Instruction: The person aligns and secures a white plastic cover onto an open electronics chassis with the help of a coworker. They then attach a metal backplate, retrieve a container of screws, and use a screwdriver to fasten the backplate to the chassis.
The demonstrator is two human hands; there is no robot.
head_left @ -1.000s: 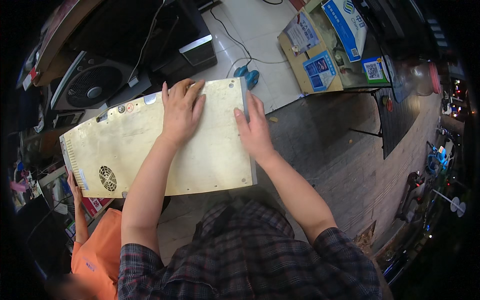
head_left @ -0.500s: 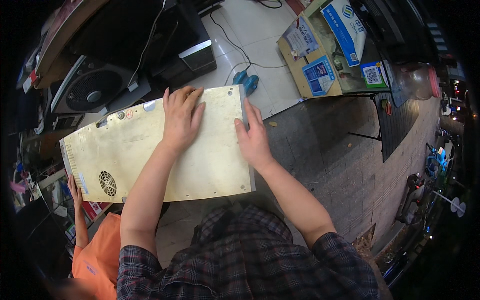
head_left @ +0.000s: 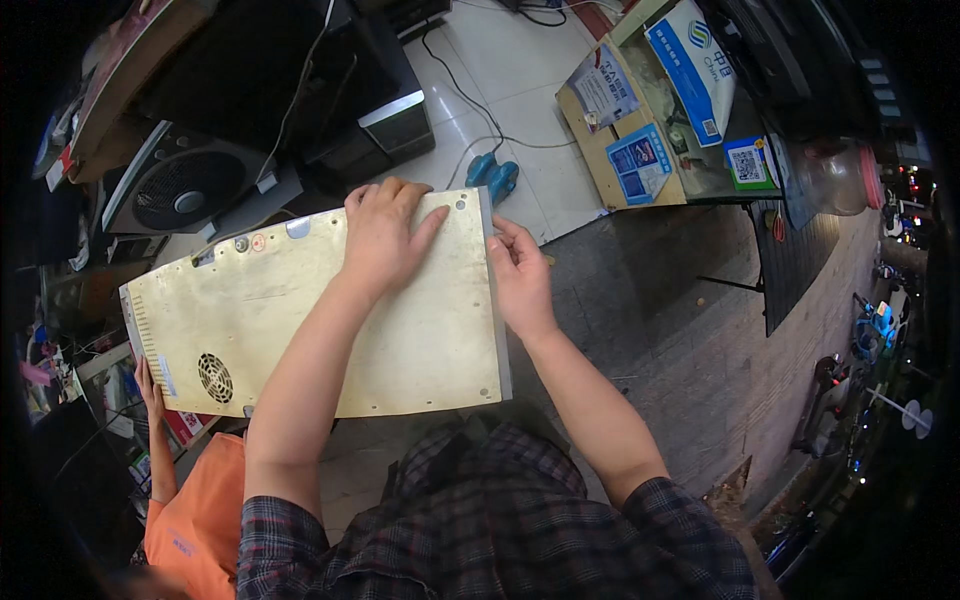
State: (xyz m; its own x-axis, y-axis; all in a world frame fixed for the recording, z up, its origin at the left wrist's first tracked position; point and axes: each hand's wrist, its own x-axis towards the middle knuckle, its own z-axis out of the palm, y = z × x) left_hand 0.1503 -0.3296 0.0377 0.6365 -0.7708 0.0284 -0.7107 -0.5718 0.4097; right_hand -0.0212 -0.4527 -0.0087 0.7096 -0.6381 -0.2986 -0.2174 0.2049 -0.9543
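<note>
A large, pale yellowish metal case (head_left: pixel 300 320) with a round vent grille and small holes lies lengthwise before me. My left hand (head_left: pixel 385 235) rests over its broad face near the far edge, fingers bent at that edge and thumb lying on the metal. At the case's right end, my right hand (head_left: pixel 522 280) grips the grey rim, thumb on the edge and fingers curled; part of the fingers is hidden. Another person's hand (head_left: pixel 150 390) touches the left end. What supports the case from below is hidden.
A person in an orange shirt (head_left: pixel 205 500) is at lower left. Beyond the case are a black fan unit (head_left: pixel 175 190), cables and a blue object (head_left: pixel 492 178) on the tiles. A glass-topped counter (head_left: pixel 650 130) stands far right, with a plastic jar (head_left: pixel 840 180). Scooters (head_left: pixel 825 400) stand outside.
My left hand has slid right along the far edge, its fingers more bent. My right hand has shifted slightly nearer, fingers curling more. The case's right end sits a little lower in view.
</note>
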